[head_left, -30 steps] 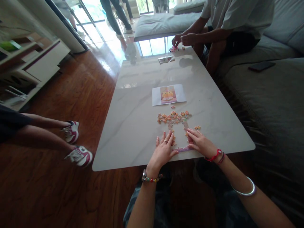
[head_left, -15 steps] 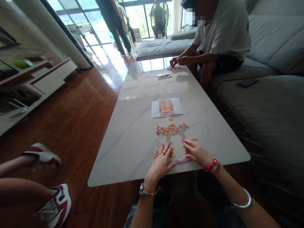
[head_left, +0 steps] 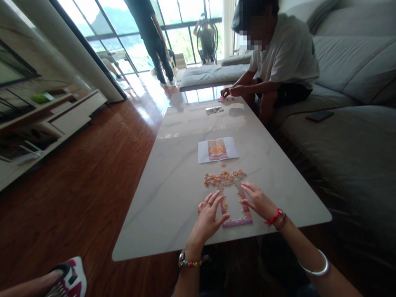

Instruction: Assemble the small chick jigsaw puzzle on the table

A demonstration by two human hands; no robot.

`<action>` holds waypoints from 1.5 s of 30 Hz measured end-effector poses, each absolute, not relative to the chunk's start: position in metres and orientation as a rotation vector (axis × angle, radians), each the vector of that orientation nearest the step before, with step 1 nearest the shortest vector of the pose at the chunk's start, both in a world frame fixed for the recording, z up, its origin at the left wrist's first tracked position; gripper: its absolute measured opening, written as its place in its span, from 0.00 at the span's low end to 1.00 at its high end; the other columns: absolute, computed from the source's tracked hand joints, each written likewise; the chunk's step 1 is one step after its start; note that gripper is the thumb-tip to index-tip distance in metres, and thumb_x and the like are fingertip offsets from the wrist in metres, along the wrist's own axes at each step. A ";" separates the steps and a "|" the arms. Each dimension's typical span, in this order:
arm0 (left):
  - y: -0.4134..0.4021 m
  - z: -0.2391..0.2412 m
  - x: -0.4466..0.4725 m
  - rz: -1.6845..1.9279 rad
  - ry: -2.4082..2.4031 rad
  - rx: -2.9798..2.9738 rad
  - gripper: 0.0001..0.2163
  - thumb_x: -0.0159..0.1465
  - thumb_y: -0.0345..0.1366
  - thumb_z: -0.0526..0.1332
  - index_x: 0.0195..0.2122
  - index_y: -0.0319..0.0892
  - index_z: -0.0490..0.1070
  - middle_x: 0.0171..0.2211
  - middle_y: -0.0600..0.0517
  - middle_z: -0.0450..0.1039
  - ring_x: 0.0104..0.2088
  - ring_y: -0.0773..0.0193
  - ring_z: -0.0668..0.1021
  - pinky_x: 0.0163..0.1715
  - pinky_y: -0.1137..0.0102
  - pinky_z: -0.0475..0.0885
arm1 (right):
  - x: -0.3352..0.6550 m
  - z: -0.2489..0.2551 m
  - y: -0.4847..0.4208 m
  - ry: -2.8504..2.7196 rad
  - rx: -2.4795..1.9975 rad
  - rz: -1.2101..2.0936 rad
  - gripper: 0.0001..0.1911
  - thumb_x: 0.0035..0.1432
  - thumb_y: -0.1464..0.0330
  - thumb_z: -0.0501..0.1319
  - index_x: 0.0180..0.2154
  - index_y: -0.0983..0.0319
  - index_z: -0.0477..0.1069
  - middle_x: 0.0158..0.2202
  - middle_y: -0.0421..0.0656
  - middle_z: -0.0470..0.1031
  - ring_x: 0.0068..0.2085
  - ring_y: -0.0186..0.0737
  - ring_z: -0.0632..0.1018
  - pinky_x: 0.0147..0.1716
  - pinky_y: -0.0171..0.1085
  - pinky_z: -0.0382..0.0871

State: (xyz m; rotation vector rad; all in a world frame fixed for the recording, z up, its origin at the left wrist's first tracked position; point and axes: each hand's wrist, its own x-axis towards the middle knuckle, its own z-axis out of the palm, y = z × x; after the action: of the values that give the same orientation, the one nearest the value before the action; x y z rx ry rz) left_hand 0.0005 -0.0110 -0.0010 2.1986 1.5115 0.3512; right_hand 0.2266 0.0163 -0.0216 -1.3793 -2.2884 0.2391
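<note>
Our left hand [head_left: 208,214] open, fingers spread, thumb against left strip of jigsaw frame [head_left: 236,223]. Right hand [head_left: 258,202] open, fingertips on right strip. Neither grips anything. Frame lies near table [head_left: 173,198] edge, loose pieces [head_left: 224,177] just beyond. We judge light, even pressure best, so joints don't split.

Jigsaw partly covered, pieces too small

The left hand [head_left: 208,214] and right hand [head_left: 258,201] are covering parts of the purple-framed cardboard jigsaw [head_left: 236,223] near the white marble table's [head_left: 173,198] front edge; the loose orange pieces [head_left: 224,177] are blurring into one unreadable cluster.
</note>
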 end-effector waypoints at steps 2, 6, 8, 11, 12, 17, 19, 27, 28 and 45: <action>0.013 0.000 -0.002 0.510 1.520 2.197 0.24 0.55 0.42 0.57 0.54 0.49 0.54 0.57 0.46 0.53 0.57 0.56 0.56 0.51 0.56 0.56 | 0.232 -0.012 0.038 -2.182 -1.343 0.249 0.19 0.54 0.66 0.54 0.47 0.65 0.63 0.47 0.51 0.67 0.49 0.42 0.68 0.47 0.43 0.64; 0.082 0.009 0.003 0.732 1.555 2.203 0.18 0.56 0.36 0.56 0.48 0.40 0.62 0.50 0.42 0.62 0.50 0.59 0.66 0.50 0.62 0.61 | 0.237 0.011 0.097 -2.140 -1.301 0.251 0.10 0.53 0.68 0.56 0.38 0.64 0.70 0.38 0.47 0.72 0.40 0.39 0.74 0.41 0.40 0.68; 0.111 0.014 0.007 0.741 1.584 2.208 0.16 0.54 0.32 0.58 0.45 0.38 0.65 0.45 0.43 0.66 0.46 0.60 0.69 0.47 0.64 0.64 | 0.234 0.018 0.123 -2.185 -1.334 0.260 0.09 0.51 0.70 0.57 0.35 0.64 0.71 0.36 0.46 0.73 0.38 0.38 0.74 0.39 0.39 0.68; 0.135 0.014 0.012 0.741 1.591 2.212 0.13 0.53 0.28 0.58 0.42 0.39 0.67 0.41 0.46 0.69 0.43 0.62 0.71 0.46 0.65 0.66 | 0.225 0.018 0.146 -2.249 -1.377 0.297 0.08 0.50 0.72 0.58 0.35 0.65 0.72 0.35 0.47 0.74 0.37 0.37 0.74 0.39 0.37 0.68; 0.138 0.013 0.012 0.739 1.591 2.213 0.13 0.53 0.27 0.58 0.41 0.39 0.68 0.40 0.46 0.69 0.43 0.63 0.71 0.46 0.65 0.66 | 0.222 0.016 0.150 -2.261 -1.380 0.308 0.08 0.50 0.72 0.58 0.35 0.66 0.72 0.35 0.47 0.74 0.37 0.37 0.74 0.39 0.37 0.67; 0.145 0.006 0.012 0.733 1.617 2.198 0.12 0.52 0.25 0.58 0.38 0.40 0.70 0.40 0.47 0.70 0.42 0.62 0.72 0.46 0.64 0.65 | 0.208 0.008 0.160 -2.306 -1.375 0.365 0.08 0.49 0.72 0.59 0.34 0.65 0.73 0.36 0.47 0.74 0.36 0.37 0.74 0.39 0.35 0.67; 0.148 0.006 0.012 0.734 1.627 2.189 0.12 0.52 0.25 0.58 0.38 0.40 0.70 0.39 0.47 0.70 0.42 0.62 0.72 0.46 0.65 0.66 | 0.202 0.007 0.164 -2.324 -1.374 0.401 0.09 0.49 0.73 0.59 0.34 0.65 0.73 0.36 0.47 0.74 0.36 0.37 0.74 0.39 0.35 0.66; 0.156 0.011 0.012 0.796 1.626 2.181 0.12 0.51 0.26 0.58 0.37 0.41 0.71 0.38 0.48 0.71 0.40 0.63 0.72 0.45 0.67 0.66 | 0.161 -0.001 0.183 -2.333 -1.395 0.541 0.09 0.45 0.78 0.58 0.30 0.65 0.73 0.31 0.44 0.74 0.30 0.33 0.74 0.31 0.31 0.66; 0.155 0.013 0.010 0.808 1.624 2.179 0.12 0.51 0.26 0.58 0.37 0.42 0.71 0.38 0.49 0.71 0.40 0.63 0.72 0.45 0.67 0.66 | 0.159 -0.001 0.185 -2.318 -1.412 0.550 0.08 0.44 0.79 0.58 0.28 0.66 0.73 0.29 0.44 0.74 0.29 0.33 0.73 0.30 0.30 0.66; -0.006 0.014 -0.001 0.625 1.382 1.902 0.06 0.53 0.29 0.57 0.33 0.41 0.69 0.33 0.53 0.70 0.30 0.71 0.72 0.34 0.74 0.68 | 0.167 0.010 -0.010 -1.842 -1.471 1.377 0.06 0.47 0.69 0.59 0.29 0.64 0.73 0.24 0.42 0.75 0.24 0.32 0.75 0.24 0.31 0.68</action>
State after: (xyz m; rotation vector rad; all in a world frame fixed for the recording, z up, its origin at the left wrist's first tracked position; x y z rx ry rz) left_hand -0.0013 -0.0059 0.0138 1.9016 1.3822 0.6251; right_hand 0.1671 -0.0098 0.0096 -1.4711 -1.8423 1.3768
